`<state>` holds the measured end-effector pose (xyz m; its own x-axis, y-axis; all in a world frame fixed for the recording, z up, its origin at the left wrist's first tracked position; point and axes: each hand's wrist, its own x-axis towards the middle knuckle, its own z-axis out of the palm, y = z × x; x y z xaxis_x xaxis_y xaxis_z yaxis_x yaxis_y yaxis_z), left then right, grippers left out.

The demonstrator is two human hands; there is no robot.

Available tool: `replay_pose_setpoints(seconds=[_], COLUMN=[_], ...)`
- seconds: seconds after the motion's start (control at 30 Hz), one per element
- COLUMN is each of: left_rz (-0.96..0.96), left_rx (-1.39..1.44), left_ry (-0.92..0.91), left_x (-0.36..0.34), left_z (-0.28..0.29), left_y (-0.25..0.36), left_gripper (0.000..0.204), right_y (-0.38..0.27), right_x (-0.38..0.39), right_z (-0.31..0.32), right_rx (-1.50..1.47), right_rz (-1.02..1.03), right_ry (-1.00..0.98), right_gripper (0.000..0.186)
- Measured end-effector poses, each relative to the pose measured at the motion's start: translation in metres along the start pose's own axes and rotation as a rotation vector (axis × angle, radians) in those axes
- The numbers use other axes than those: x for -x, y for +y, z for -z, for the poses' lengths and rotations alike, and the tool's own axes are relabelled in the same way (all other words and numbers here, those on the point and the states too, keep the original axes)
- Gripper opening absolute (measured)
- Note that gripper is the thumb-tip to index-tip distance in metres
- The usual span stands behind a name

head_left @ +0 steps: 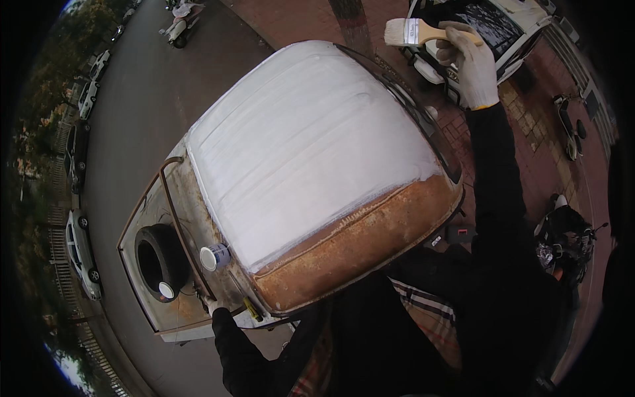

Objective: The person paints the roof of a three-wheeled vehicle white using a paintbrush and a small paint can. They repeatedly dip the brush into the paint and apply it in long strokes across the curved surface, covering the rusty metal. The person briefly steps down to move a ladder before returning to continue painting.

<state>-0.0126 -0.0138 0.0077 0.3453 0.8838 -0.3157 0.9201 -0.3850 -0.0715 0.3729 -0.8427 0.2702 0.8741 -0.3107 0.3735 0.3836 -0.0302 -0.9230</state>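
My right hand (467, 63), in a white work glove, is raised at the upper right and closed round the wooden handle of a paintbrush (404, 32). The brush has pale bristles pointing left. My left hand (211, 306) is low at the left, closed on the near end of a rusty metal rail (182, 228); its fingers are partly hidden. Below the brush lies a vehicle roof (317, 145), mostly coated white, with a rusty brown strip (357, 245) along its near side. A paint can (213, 257) with white inside stands beside the rail.
A tyre (161, 258) lies in the rusty truck bed, with a white lid (166, 290) at its rim. A yellow-handled tool (252, 309) rests near the roof's corner. A white vehicle (430, 69), a motorbike (565, 238) and a tree trunk (350, 23) stand around.
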Motion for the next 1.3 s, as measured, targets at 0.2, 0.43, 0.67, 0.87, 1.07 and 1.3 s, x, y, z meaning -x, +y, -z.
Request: replay_pose_setpoints(seconds=[0.2,0.43,0.67,0.87,1.07,1.3], left_rz=[-0.127,-0.244,-0.276,-0.205,-0.168,-0.234], left_rx=[-0.008,0.071,0.075,0.174,0.163,-0.04], left_ry=[0.035,0.061,0.208,0.124,0.012,0.043], left_x=[-0.02,-0.022,-0.029,-0.025,-0.026,-0.013], left_z=[-0.014,-0.015,-0.027,-0.023,-0.009,0.001], left_y=[-0.016,-0.029,-0.028,-0.023,-0.014,-0.003], left_gripper=[0.087,0.084,0.075,0.062,0.056,0.065], right_y=[-0.024,-0.043,-0.057,-0.075,-0.105,-0.137], right_x=[0.073,0.142,0.181,0.259,0.317,0.357], right_z=[0.032,0.074,0.059,0.032,0.045,0.076], right_rx=[0.35,0.044,-0.047,0.279,0.288,0.335], right_rz=[0.213,-0.043,-0.128,-0.019,-0.034,0.036], right_ry=[0.035,0.342,0.251,0.4,0.549,0.667], right_gripper=[0.028,0.038,0.036,0.034,0.032,0.027])
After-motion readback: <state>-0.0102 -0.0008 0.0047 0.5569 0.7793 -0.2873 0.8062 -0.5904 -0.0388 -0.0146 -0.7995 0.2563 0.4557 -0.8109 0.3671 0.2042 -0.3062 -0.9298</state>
